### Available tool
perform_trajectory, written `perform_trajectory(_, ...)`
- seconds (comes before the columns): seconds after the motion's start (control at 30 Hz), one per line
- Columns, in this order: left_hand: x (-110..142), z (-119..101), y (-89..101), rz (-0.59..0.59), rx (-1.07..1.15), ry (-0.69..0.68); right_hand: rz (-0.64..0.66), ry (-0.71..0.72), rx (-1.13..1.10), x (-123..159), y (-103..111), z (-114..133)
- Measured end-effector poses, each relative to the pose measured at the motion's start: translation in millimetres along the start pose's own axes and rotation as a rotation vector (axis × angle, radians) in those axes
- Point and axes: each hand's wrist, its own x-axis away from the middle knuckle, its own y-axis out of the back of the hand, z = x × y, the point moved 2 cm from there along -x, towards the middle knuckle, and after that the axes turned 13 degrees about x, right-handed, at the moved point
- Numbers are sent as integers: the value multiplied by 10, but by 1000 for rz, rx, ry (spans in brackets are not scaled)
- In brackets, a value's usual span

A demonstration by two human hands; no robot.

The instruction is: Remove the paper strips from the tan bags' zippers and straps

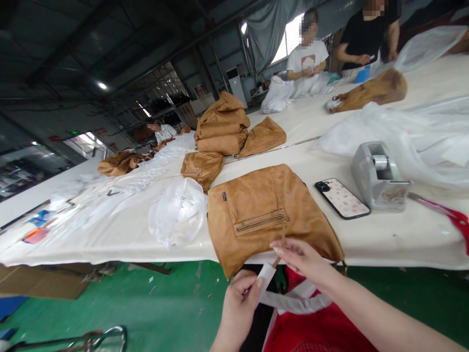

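Observation:
A tan leather handbag [256,198] lies flat at the table's front edge, its zipped pocket [261,222] facing up. From its near side a shoulder strap wrapped in white [298,304] hangs over the edge, in front of red clothing. My left hand [240,296] is closed around the wrapped strap, near where the white covering ends. Just above, my right hand [298,256] pinches a thin brown leather strip [283,234] between thumb and fingers. Part of that strip is hidden behind the fingers.
Right of the bag lie a phone [342,198], a tape dispenser [379,176] and red-handled scissors [449,212]. A plastic bag of white scraps [179,212] sits to the left. More tan bags [222,127] are stacked behind. Several people stand around the table.

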Motion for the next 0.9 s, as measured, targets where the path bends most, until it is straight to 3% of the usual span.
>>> perform_trajectory(0.13, -108, -76, -12, -8, -76, -20, -82, -29, -78, -103, 95, 27)
perform_trajectory(0.37, -370, -186, -157, -136, -82, -52, -27, 141, 397, -253, 106, 149)
perform_trajectory(0.47, -447, -262, -173, -141, -142, -86, -235, 253, 554, -230, 285, 265)
perform_trajectory(0.57, -508, -339, -189, -139, -187, -106, -429, 316, 460, -221, 455, 309)
perform_trajectory(0.73, -645, -428, -254, -119, -225, -101, -324, 405, 345, -303, 475, 231)
perform_trajectory(0.9, -777, -423, -329, -98, -203, -76, -237, 327, 272, -368, 465, 118)
